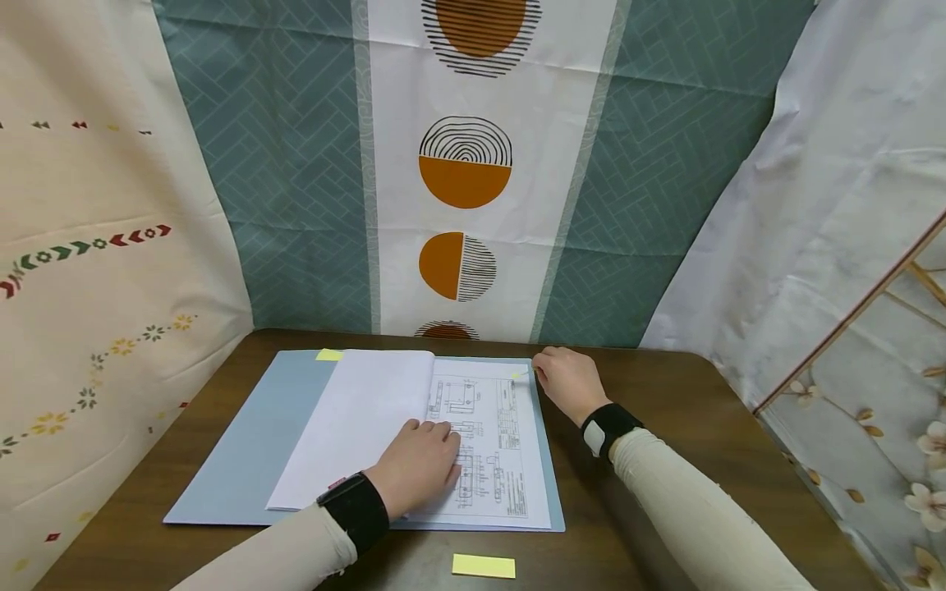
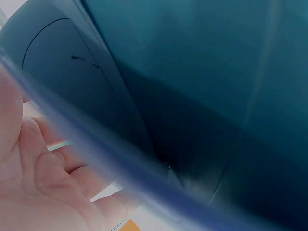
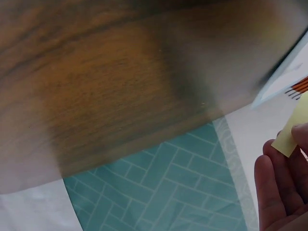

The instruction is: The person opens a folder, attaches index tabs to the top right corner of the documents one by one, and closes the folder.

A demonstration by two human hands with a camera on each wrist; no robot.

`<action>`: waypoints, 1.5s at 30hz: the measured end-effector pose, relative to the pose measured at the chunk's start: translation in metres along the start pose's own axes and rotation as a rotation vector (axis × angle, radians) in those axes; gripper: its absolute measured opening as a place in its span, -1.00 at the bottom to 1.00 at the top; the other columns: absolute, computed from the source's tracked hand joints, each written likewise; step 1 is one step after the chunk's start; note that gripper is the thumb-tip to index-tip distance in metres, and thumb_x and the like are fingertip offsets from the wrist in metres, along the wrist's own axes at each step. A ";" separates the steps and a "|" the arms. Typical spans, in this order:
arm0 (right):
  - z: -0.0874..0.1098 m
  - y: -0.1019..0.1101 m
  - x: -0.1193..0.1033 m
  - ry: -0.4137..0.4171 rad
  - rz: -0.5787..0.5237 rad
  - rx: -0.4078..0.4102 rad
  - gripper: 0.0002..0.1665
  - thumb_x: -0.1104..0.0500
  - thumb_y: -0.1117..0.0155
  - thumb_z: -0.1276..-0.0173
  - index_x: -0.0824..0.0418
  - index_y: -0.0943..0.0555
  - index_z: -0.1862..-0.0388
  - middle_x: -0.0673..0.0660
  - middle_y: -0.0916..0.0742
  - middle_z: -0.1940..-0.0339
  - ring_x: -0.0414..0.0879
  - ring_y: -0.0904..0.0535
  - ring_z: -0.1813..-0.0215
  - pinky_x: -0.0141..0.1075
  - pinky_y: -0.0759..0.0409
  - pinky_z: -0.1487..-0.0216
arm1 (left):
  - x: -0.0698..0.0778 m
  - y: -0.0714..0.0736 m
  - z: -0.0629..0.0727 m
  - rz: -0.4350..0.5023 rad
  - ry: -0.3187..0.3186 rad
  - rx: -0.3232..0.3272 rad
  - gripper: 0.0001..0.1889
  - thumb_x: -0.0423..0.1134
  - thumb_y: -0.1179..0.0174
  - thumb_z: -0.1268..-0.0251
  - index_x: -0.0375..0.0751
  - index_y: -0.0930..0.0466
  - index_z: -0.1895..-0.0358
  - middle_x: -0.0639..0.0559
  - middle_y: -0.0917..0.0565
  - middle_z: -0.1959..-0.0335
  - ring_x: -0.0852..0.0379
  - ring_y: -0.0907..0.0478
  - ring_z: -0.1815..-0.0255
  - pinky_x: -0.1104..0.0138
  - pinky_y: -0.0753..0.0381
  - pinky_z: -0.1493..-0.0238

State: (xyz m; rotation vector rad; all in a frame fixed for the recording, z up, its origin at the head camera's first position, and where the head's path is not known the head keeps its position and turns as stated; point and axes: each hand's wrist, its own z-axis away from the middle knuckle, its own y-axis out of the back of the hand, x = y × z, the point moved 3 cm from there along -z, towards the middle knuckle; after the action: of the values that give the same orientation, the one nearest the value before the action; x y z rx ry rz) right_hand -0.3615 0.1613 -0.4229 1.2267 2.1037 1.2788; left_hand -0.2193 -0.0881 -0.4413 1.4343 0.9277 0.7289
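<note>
A light-blue folder (image 1: 236, 460) lies spread on the table, its stack of white pages turned partly to the left. On the right side shows a sheet with technical drawings (image 1: 510, 460). My left hand (image 1: 417, 468) rests over the middle of the pages, fingers loosely extended. At the sheet's upper right corner, my right hand (image 1: 569, 382) pinches a small yellow sticky note (image 3: 290, 132) between thumb and fingers. In the left wrist view, a blurred bluish surface (image 2: 202, 86) covers most of the picture, with the left palm (image 2: 38, 183) beside it.
A yellow sticky-note pad (image 1: 484, 566) lies near the table's front edge. Another yellow tab (image 1: 329, 355) sticks out at the top of the turned pages. The brown wooden table (image 1: 665, 410) ends at a patterned curtain (image 1: 466, 271) behind.
</note>
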 end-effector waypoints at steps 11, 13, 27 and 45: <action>-0.008 -0.014 0.013 -0.057 -0.006 -0.023 -0.84 0.37 -0.60 -0.36 0.15 -0.89 0.17 0.07 -0.84 0.27 0.04 -0.80 0.20 -0.08 -0.78 0.18 | 0.002 0.001 -0.002 -0.010 0.008 -0.005 -0.48 0.09 -0.38 -0.52 -0.26 -0.75 -0.27 -0.16 -0.77 -0.21 -0.14 -0.71 -0.26 -0.12 -0.61 -0.36; -0.009 -0.016 0.013 -0.061 -0.008 -0.031 -0.84 0.38 -0.60 -0.36 0.16 -0.90 0.17 0.07 -0.84 0.26 0.04 -0.80 0.20 -0.09 -0.78 0.17 | 0.001 0.000 -0.002 -0.013 0.008 -0.008 -0.48 0.09 -0.38 -0.52 -0.26 -0.75 -0.27 -0.16 -0.77 -0.21 -0.14 -0.71 -0.26 -0.12 -0.61 -0.36; -0.013 -0.027 0.015 -0.036 0.016 0.002 -0.86 0.39 -0.61 -0.34 0.16 -0.89 0.22 0.08 -0.83 0.29 0.03 -0.79 0.22 -0.10 -0.78 0.19 | 0.002 0.000 -0.002 -0.024 0.003 0.002 -0.49 0.09 -0.35 -0.55 -0.26 -0.75 -0.26 -0.15 -0.77 -0.20 -0.14 -0.72 -0.25 -0.13 -0.61 -0.36; -0.008 -0.035 0.017 -0.013 0.034 -0.173 -0.77 0.41 -0.52 -0.41 0.15 -0.93 0.09 0.07 -0.88 0.17 -0.05 -0.82 0.16 -0.14 -0.79 0.06 | 0.003 -0.002 -0.002 -0.030 -0.001 0.022 -0.50 0.09 -0.36 -0.52 -0.25 -0.76 -0.24 -0.15 -0.77 -0.16 -0.14 -0.73 -0.20 -0.13 -0.63 -0.33</action>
State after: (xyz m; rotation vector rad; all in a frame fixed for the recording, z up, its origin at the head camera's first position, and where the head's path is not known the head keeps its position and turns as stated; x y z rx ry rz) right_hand -0.3924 0.1642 -0.4467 1.1966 1.9254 1.4301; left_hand -0.2200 -0.0849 -0.4436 1.4367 0.9570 0.6982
